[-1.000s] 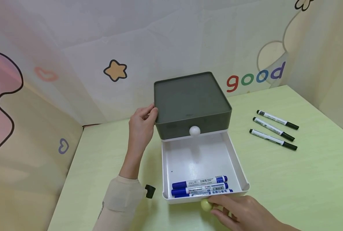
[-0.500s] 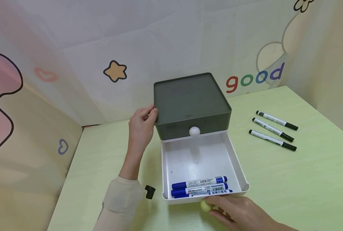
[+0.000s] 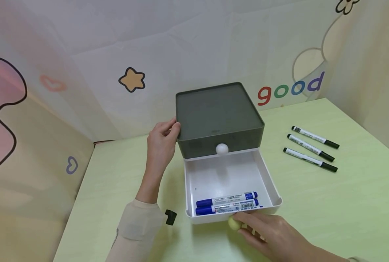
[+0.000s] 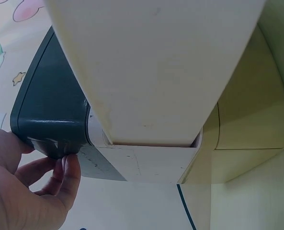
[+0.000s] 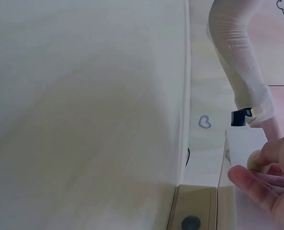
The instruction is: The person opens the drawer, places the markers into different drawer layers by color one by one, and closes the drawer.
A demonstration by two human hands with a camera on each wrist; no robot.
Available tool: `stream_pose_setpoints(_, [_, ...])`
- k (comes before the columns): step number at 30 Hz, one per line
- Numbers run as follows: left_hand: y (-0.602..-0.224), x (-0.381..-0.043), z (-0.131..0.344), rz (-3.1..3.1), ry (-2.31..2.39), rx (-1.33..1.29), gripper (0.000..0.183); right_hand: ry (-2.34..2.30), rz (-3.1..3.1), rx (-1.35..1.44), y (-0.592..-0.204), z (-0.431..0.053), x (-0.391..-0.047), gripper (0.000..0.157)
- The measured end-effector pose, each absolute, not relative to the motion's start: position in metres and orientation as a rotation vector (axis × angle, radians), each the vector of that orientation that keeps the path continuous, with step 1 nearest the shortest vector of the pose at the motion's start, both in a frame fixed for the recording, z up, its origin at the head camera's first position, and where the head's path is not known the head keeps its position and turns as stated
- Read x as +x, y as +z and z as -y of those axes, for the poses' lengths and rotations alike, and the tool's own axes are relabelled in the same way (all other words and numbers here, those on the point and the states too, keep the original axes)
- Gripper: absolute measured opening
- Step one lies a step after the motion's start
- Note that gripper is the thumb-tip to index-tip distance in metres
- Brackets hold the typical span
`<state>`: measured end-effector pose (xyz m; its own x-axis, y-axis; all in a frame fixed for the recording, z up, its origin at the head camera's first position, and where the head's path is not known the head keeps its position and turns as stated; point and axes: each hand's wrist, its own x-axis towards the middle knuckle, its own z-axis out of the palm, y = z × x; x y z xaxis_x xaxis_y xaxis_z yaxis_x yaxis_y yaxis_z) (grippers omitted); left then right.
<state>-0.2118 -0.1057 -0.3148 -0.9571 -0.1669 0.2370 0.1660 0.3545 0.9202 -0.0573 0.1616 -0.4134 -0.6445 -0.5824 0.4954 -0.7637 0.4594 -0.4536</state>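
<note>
A two-tier storage box has a dark grey-green upper section with a white knob. Below it, a white drawer is pulled out towards the person. Blue markers lie across the front of that drawer; one is mostly hidden behind its front wall. My right hand pinches the drawer's yellow-green knob. My left hand holds the box at its left side, thumb near the upper rim. In the left wrist view, bent fingers touch the dark casing.
Several-coloured "good" lettering and a star mark the backdrop behind the box. To the right, three black-capped markers lie on the pale green table. A small black piece shows beside the left sleeve.
Over the last half second the white drawer has slid slightly inwards, with my right hand on its knob. The frontmost blue marker is now mostly hidden. My left hand stays on the box.
</note>
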Motion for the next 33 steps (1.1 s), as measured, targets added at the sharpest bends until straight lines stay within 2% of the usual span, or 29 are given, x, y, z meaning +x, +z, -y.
stream_pose_setpoints(4, [-0.314, -0.211, 0.105, 2.336, -1.634, 0.002, 0.037, 0.964, 2.464, 1.112, -0.41, -0.161, -0.061, 0.025])
stream_pose_setpoints(11, [-0.314, -0.211, 0.105, 2.335, -1.627, -0.003, 0.037, 0.972, 2.568, 1.047, -0.403, -0.159, -0.068, 0.043])
stream_pose_setpoints(33, [-0.314, -0.211, 0.104, 2.344, -1.624, 0.023, 0.038, 1.043, 2.543, 0.992, -0.396, -0.155, -0.081, 0.04])
